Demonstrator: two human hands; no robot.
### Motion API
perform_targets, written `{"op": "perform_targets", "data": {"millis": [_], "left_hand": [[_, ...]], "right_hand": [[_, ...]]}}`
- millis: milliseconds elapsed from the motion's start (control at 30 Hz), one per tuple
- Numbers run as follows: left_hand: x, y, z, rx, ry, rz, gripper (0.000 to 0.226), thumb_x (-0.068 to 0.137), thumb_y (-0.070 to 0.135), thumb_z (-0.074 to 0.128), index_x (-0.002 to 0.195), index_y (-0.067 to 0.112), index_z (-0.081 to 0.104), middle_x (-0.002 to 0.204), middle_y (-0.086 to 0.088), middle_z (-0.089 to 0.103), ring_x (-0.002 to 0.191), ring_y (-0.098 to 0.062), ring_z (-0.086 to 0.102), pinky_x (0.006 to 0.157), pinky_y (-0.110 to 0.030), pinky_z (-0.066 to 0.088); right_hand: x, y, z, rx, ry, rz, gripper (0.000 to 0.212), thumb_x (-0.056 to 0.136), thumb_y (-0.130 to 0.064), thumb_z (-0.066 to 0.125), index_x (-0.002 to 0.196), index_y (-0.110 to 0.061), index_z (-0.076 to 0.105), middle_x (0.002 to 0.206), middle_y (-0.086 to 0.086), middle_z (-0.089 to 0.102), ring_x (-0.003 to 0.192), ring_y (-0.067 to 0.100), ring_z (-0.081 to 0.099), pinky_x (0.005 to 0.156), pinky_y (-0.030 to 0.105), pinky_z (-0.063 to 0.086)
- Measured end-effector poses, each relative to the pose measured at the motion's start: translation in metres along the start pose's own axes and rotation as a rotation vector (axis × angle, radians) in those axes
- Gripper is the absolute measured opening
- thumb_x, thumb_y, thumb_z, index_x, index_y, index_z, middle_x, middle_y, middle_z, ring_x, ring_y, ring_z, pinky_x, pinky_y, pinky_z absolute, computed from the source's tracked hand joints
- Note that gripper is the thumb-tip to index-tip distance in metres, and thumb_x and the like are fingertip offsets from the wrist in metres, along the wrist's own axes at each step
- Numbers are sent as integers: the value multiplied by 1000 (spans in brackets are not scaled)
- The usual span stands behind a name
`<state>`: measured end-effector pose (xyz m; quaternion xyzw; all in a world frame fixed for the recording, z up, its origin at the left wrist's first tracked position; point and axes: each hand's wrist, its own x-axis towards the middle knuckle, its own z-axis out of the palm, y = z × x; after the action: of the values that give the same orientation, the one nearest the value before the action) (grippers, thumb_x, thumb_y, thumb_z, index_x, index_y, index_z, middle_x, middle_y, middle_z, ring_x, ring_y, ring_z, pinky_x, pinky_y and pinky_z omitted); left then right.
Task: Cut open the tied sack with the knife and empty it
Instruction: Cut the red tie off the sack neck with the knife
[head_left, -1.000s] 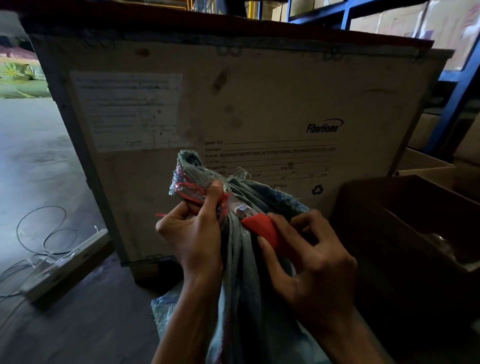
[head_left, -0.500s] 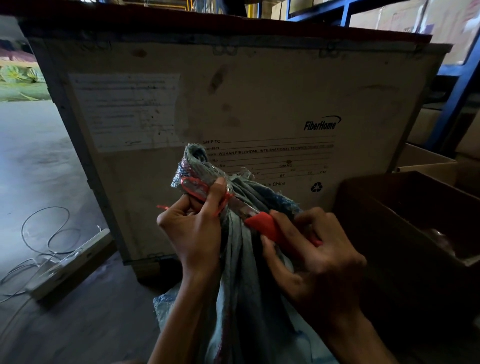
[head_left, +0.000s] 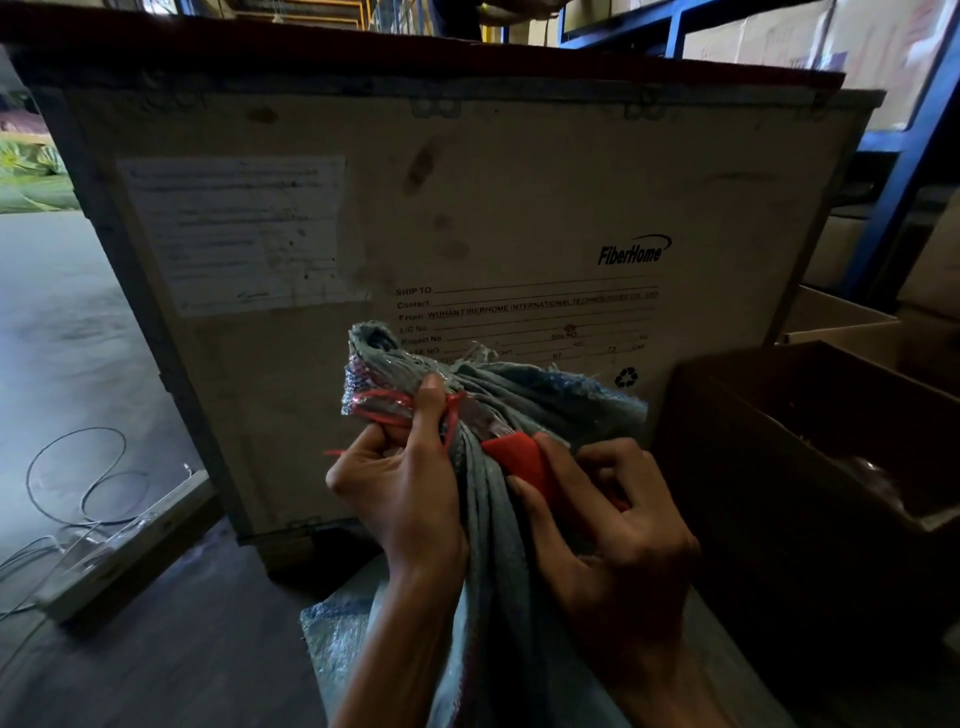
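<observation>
Now pinching sack neck (head_left: 467, 395) in left hand (head_left: 400, 488), right hand (head_left: 613, 525) gripping red knife (head_left: 519, 457), blade seemingly at red tie (head_left: 395, 402).

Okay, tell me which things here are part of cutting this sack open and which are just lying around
Part of the job:
sack, gathered at the neck
red tie around the neck
red-handled knife in the right hand
left hand gripping the neck

Just lying about:
wooden crate behind
brown cardboard box at right
cables on the floor
blue shelving
</observation>
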<state>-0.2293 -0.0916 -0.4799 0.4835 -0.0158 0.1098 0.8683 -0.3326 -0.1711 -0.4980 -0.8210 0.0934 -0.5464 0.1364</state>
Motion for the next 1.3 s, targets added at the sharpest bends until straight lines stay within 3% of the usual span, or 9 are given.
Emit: {"op": "perform_targets", "data": {"millis": [67,233,433,500,600,933,1133,1200,1300], "left_hand": [[4,-2,-2,59,1,45,43,80,33,86,74,-7,72,77,-26,76,73,-44,77,72,-59,63],[8,-4,-4,96,14,101,46,79,29,86,68,-11,67,70,-31,72,69,-57,70,62,-65,59],[3,-7,-2,-5,0,-97,54,70,37,89,76,-13,67,81,-35,73,81,-58,71,75,-69,59],[5,-5,-3,-30,-7,-153,46,69,33,88,77,-9,71,85,-33,74,85,-54,74,79,-67,60],[8,-4,-5,-14,-7,-158,34,75,25,87,75,-6,74,85,-33,75,85,-52,75,80,-66,60],[8,-6,-3,-59,47,-190,45,71,21,91,76,-16,66,86,-39,72,88,-60,70,77,-69,59],[-6,-8,2,-69,48,-327,31,77,16,87,69,-9,71,79,-31,75,73,-41,75,81,-56,64],[-7,-13,2,-75,61,-371,28,75,16,88,68,-4,70,77,-27,73,69,-37,72,76,-59,64],[-3,-21,1,-68,92,-382,29,71,17,90,68,-3,71,85,-39,71,73,-40,72,76,-66,61]], "right_hand": [[1,1,0,-48,9,-48,34,87,-37,70,114,-16,75,91,3,63,78,18,59,56,31,53],[-1,7,1,-131,9,-127,34,92,-36,64,116,-15,75,90,5,66,77,21,59,55,31,50],[-5,7,5,-17,10,-12,35,84,-34,73,114,-16,75,93,2,64,79,18,59,59,26,51],[-4,5,7,-27,-8,-17,35,84,-35,74,114,-17,75,93,1,63,79,16,58,58,25,51],[-3,5,6,-70,-24,-52,35,84,-37,74,113,-16,75,92,2,63,78,18,60,55,26,52],[-8,9,3,-135,-7,-92,36,85,-35,73,114,-14,75,91,5,64,78,20,60,52,31,53],[-11,14,5,-150,-36,-28,37,86,-39,71,116,-16,74,94,3,64,80,19,59,56,27,52],[-12,14,7,-148,-66,17,38,86,-41,70,116,-18,73,95,2,63,81,20,59,57,25,50],[-14,13,9,-133,-87,56,37,85,-42,70,115,-19,73,95,1,62,80,18,60,57,23,49]]}}
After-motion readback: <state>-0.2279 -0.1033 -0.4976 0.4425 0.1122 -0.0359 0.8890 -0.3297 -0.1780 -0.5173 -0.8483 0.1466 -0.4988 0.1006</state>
